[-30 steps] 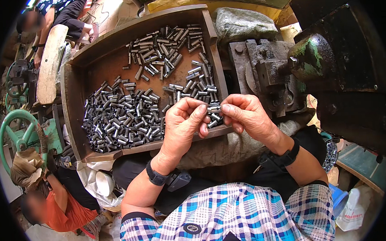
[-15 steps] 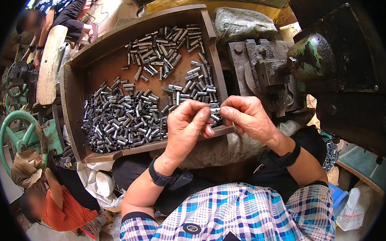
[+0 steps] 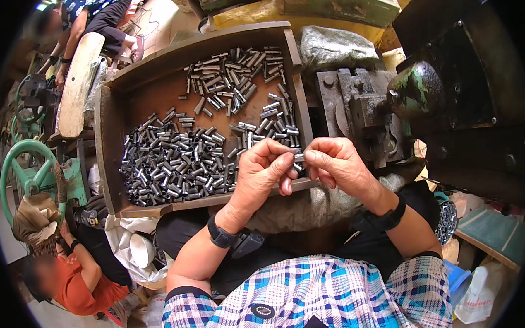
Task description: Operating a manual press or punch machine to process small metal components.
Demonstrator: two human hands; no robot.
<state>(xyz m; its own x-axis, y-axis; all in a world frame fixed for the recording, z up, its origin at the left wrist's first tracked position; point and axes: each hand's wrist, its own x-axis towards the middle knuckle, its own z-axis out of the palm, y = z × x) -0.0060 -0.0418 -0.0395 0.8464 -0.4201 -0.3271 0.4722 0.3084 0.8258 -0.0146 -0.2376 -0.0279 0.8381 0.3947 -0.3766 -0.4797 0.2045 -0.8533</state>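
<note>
Both my hands meet above the near right corner of a wooden tray (image 3: 153, 211). Between the fingertips is a small, shiny metal tube (image 3: 299, 157), lying roughly crosswise. My left hand (image 3: 262, 173) pinches its left end with thumb and forefinger, the other fingers curled. At the opposite end, my right hand (image 3: 340, 165) pinches it the same way; the fingers hide much of the piece. Inside the tray, a dense heap of short metal tubes (image 3: 171, 162) fills the near left. Slimmer, longer metal pieces (image 3: 229, 77) lie scattered toward the far side and down the right.
Right of the tray stands a dark machine fixture (image 3: 362, 104) beside a greasy, green-patched cylinder (image 3: 416, 91). A grey sack (image 3: 336, 46) lies behind it. At left are a green handwheel (image 3: 32, 181), a white bowl (image 3: 142, 250) and a person in orange (image 3: 83, 283); another person (image 3: 95, 19) sits farther back.
The whole view has shifted slightly, so the tray appears lower and farther right. My hands keep their pinch on the metal tube. The person in orange has moved an arm.
</note>
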